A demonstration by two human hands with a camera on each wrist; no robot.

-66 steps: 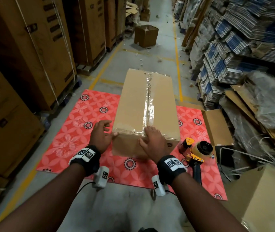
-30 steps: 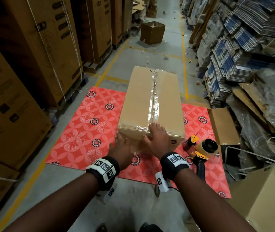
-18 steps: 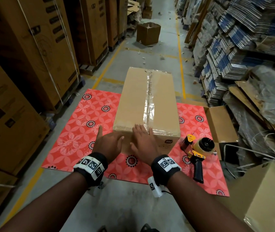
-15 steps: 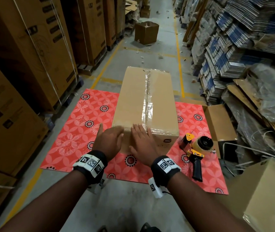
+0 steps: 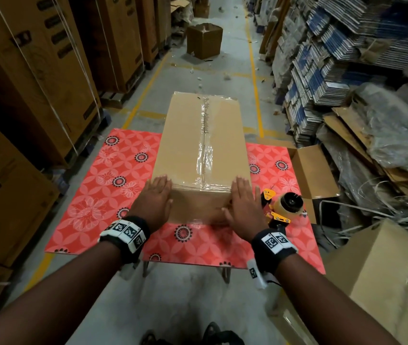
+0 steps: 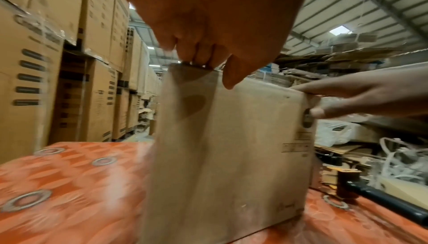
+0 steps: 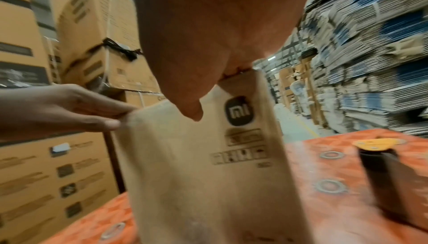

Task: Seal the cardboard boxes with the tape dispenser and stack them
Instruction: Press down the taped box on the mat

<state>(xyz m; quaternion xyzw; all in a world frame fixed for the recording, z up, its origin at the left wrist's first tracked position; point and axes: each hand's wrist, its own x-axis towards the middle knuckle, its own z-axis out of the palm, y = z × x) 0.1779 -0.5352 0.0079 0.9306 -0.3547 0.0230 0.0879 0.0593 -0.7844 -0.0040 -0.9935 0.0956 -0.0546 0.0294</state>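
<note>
A long brown cardboard box [image 5: 201,145] lies on the red floral table [image 5: 103,185], clear tape running down its top seam. My left hand [image 5: 154,197] presses flat on the box's near left corner, fingers straight. My right hand [image 5: 244,202] presses flat on the near right corner, thumb across the front face. In the left wrist view the left fingers [image 6: 199,53] reach over the box's top edge [image 6: 231,138]. The right wrist view shows the printed front face [image 7: 208,165]. The yellow tape dispenser [image 5: 283,207] lies on the table right of the box, untouched.
Tall stacked cartons [image 5: 36,70] line the left of the aisle. Flattened cardboard bundles [image 5: 334,53] and plastic scrap fill the right. An open box [image 5: 309,175] sits at the table's right edge, a taped box [image 5: 386,282] stands near right, another box [image 5: 204,41] stands down the aisle.
Both hands have slid apart from the middle of the box's near edge out to its two corners. The box and the dispenser stay put.
</note>
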